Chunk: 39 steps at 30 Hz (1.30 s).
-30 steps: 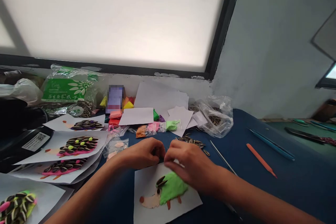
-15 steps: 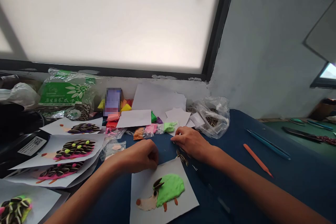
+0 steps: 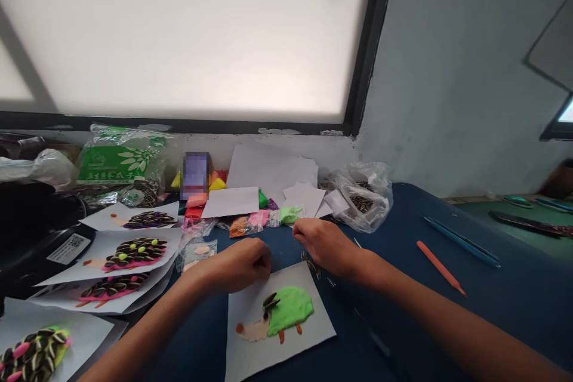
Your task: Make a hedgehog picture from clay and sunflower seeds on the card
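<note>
A white sheet [image 3: 304,343] bears a clay hedgehog with a bright green body [image 3: 290,311], a beige snout [image 3: 254,330] and brown feet. A few striped sunflower seeds [image 3: 271,301] stick in the green clay above the dark eye. At the sheet's upper left edge is my left hand [image 3: 245,259], its fingers curled closed; what they hold, if anything, is hidden. My right hand [image 3: 324,243] is beyond the upper right corner, next to loose sunflower seeds [image 3: 317,268] on the dark blue table. Its fingers are bent inward and their tips are hidden.
Seed-covered hedgehog pictures [image 3: 134,256] lie on the left. Packets of coloured clay [image 3: 257,219], white paper [image 3: 268,167] and a plastic bag of seeds [image 3: 362,198] stand at the back. An orange tool [image 3: 441,268] and blue tweezers [image 3: 461,241] lie right.
The fingers of my right hand have drawn in beside the loose seeds. My left hand stays at the sheet's edge. The view has shifted slightly.
</note>
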Available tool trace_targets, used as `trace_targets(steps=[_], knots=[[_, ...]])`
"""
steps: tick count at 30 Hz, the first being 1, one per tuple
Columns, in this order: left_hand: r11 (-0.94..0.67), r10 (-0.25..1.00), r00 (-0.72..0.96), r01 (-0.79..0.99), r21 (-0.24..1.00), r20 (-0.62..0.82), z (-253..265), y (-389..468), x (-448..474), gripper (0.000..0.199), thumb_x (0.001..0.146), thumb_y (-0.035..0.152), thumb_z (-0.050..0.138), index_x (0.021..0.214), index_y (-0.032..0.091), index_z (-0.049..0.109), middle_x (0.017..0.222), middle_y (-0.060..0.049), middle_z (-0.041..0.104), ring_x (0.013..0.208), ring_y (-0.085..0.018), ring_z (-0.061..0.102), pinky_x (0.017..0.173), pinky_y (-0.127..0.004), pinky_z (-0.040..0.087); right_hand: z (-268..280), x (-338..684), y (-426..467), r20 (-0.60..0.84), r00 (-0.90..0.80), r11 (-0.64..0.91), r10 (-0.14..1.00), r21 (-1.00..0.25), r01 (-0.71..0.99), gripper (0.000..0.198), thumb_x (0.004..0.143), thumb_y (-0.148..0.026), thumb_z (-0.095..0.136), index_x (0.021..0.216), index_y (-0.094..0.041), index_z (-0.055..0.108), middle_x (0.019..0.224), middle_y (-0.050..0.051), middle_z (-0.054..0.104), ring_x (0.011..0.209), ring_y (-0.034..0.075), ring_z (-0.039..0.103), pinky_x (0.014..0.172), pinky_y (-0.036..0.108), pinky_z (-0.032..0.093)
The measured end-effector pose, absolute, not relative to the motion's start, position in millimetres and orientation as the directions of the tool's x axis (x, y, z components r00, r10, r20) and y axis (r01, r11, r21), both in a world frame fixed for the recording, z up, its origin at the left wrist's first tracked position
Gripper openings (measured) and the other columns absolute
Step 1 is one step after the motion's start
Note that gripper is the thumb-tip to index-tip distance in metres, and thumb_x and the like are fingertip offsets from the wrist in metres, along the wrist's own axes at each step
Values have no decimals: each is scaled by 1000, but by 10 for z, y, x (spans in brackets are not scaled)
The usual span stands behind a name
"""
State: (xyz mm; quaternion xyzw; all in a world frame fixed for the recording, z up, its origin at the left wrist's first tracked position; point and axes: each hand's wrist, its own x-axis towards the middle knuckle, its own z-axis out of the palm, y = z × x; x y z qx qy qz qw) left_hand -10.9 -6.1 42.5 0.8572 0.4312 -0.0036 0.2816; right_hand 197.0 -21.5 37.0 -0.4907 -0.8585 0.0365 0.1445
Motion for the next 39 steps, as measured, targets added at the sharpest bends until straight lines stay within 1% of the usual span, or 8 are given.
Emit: trace_targets(steps=[6, 9, 12, 22, 28, 32, 36, 39], knots=[[-509, 743, 652, 696, 506, -150, 309, -2, -121, 14, 73, 18, 49, 76, 18, 63, 77, -2, 66, 70, -15, 57, 59, -24, 37, 508, 1882, -431, 157, -506, 522, 848, -414, 746, 15, 89, -5, 53, 89, -15, 63, 77, -1, 64, 65, 10, 55, 60, 20, 39], [-527, 741, 659, 689, 497, -129, 269, 27, -128, 13, 73, 19, 49, 75, 18, 62, 75, 0, 64, 68, -14, 54, 57, -23, 35, 547, 1840, -568, 137, -519, 493, 844, -580, 648, 14, 85, -6, 58, 88, -16, 67, 76, -1, 64, 64, 9, 53, 58, 19, 39], [-525, 735, 666, 678, 514, -127, 239, 54, -138, 12, 72, 20, 51, 75, 18, 63, 73, 1, 64, 67, -14, 54, 55, -23, 34, 528, 1803, -681, 142, -486, 447, 862, -666, 597, 11, 82, -8, 63, 84, -16, 70, 75, -2, 65, 62, 9, 53, 58, 19, 40], [-476, 729, 667, 658, 584, -157, 277, 50, -145, 12, 71, 18, 53, 75, 17, 63, 74, 0, 66, 68, -15, 58, 57, -23, 38, 487, 1753, -821, 91, -453, 373, 887, -718, 587, 16, 84, -10, 59, 81, -17, 73, 77, 0, 68, 68, 12, 59, 60, 20, 41], [-471, 806, 583, 530, 705, 99, 469, 2, -108, 18, 80, 28, 54, 83, 17, 68, 82, -4, 66, 75, -16, 56, 63, -24, 42, 486, 1808, -731, 129, -340, 294, 931, -818, 494, 14, 88, -21, 57, 80, -16, 68, 70, 0, 62, 64, 11, 52, 57, 22, 39], [-373, 716, 698, 374, 849, 8, 554, -50, -74, 32, 87, 42, 52, 88, 15, 71, 80, -3, 66, 69, -14, 56, 60, -24, 42, 474, 1876, -627, 139, -260, 242, 955, -875, 420, 16, 88, -27, 59, 81, -15, 67, 70, -1, 58, 61, 10, 49, 55, 22, 38], [-354, 694, 719, 372, 858, -25, 494, -68, -36, 31, 85, 45, 59, 85, 16, 69, 66, 1, 59, 61, -12, 54, 54, -22, 39, 466, 1893, -597, 141, -245, 229, 959, -896, 381, 17, 88, -28, 59, 80, -14, 67, 66, -2, 56, 55, 8, 44, 51, 21, 36], [-331, 695, 719, 341, 880, -18, 477, -65, -27, 31, 86, 44, 57, 79, 15, 66, 65, 2, 58, 57, -10, 51, 53, -22, 39, 461, 1891, -614, 214, -242, 296, 946, -874, 384, 13, 88, -25, 59, 91, -16, 68, 74, 0, 63, 61, 10, 51, 54, 21, 40]])
